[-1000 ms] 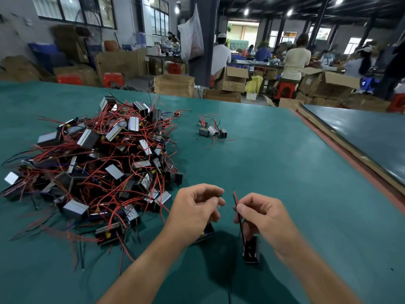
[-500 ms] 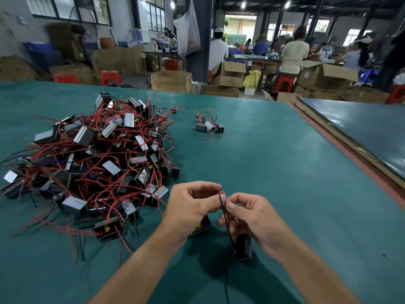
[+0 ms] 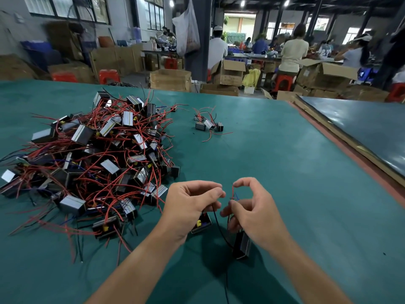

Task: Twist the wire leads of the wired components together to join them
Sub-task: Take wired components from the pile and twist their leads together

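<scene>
Any print on the striped silver faces of the components is too small and blurred for you to read. Your left hand is curling over near the table's front edge, thumb pressing against the forefinger at the tip. A black lead is coming out from under those curled fingers and running down to the dark component that is hanging just below your right hand. Your right forefinger and thumb are bending into a ring, and a red lead is standing upright between their tips, with a scrap of blue wire showing beside it. Where exactly the thumb is pinching the lead is hard to make out. A second component, showing a yellow spot, is peeking out beneath your left palm, which is hiding its leads. Your two hands are sitting just beside each other, fingertips nearly meeting. To your left a big pile of components is sprawling in a tangle of red wires. A small cluster is lying well apart, farther up the green cloth. Beyond the table, people are sitting among cardboard boxes, their work too distant to make out.
</scene>
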### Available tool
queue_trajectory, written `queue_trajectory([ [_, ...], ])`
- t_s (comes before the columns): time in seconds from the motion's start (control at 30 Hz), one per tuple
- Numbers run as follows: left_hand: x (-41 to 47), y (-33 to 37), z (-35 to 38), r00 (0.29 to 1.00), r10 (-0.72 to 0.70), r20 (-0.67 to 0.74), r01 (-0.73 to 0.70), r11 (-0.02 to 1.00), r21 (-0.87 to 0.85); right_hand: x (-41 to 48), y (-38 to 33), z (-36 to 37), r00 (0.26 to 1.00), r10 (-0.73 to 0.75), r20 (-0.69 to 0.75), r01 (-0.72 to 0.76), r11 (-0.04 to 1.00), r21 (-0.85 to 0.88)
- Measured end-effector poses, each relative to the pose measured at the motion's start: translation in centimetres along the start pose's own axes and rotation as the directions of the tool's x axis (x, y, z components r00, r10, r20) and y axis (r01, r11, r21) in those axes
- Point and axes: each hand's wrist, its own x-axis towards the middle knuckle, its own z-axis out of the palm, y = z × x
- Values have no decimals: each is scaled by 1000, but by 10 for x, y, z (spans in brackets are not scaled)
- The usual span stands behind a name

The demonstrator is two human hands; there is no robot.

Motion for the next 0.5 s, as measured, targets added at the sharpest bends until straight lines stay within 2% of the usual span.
queue_trajectory([
  [0.07,0,0,1,1000,18,-5,-18,1000,-5,-2,1,0,992,-102,-70,92,985,-144],
  [0.17,0,-1,1,998,68,8,-68,997,45,-3,-4,-1,928,-326,-181,239,892,-384],
  [0.23,0,-4,2,994,109,8,-109,986,129,-4,-9,-3,902,-387,-193,296,878,-376],
  [0.3,-1,-8,1,980,196,40,-199,938,285,-6,-12,-4,908,-389,-157,331,895,-300],
  [0.4,-3,-11,1,917,357,179,-399,794,458,-8,-12,-2,927,-355,-118,324,920,-221],
  [0.5,-5,-10,0,856,398,329,-516,638,571,-7,-12,-3,938,-318,-138,293,939,-178],
])
